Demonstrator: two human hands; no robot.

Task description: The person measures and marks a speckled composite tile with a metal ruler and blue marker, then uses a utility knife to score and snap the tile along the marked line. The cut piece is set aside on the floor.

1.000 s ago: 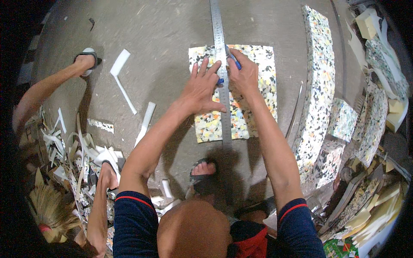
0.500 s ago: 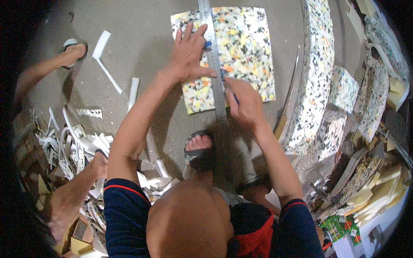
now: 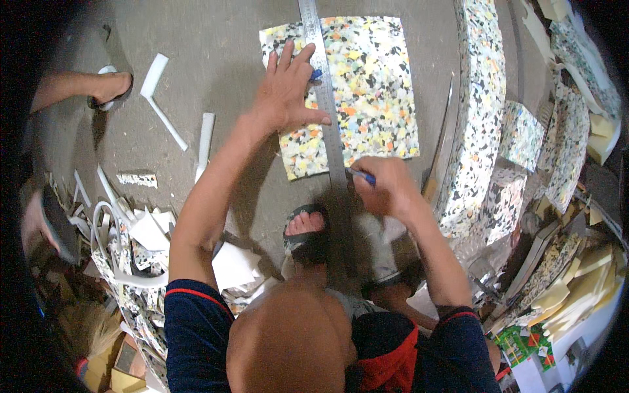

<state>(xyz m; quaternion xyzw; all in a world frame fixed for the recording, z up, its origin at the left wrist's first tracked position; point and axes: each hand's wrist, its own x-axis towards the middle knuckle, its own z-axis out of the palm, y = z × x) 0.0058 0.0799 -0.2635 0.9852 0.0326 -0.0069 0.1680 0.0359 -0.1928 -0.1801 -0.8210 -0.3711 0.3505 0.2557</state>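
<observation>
A square sheet of speckled foam [image 3: 373, 92], white with yellow, black and orange flecks, lies flat on the floor ahead of me. Across its left part runs a long metal ruler [image 3: 333, 134], its near end reaching past the sheet toward my feet. My left hand [image 3: 285, 92] is spread over the sheet and the ruler's left edge, pressing down, with the thumb on the ruler. By its fingers is a small blue piece [image 3: 316, 74]. Just off the sheet's near edge, right of the ruler, my right hand [image 3: 386, 183] is closed around a slim blue pen [image 3: 363, 176].
A long blade with a wooden handle [image 3: 430, 187] lies at right, beside a thick speckled foam strip [image 3: 475, 111] and stacked foam pieces. White offcuts [image 3: 147, 229] are heaped at left. Another person's foot [image 3: 114, 88] is at far left; my sandalled foot [image 3: 305, 226] is near the ruler.
My right hand has slid toward me along the ruler, from over the foam sheet to just past its near edge. My left hand stays on the ruler. Another person's leg at lower left has moved away.
</observation>
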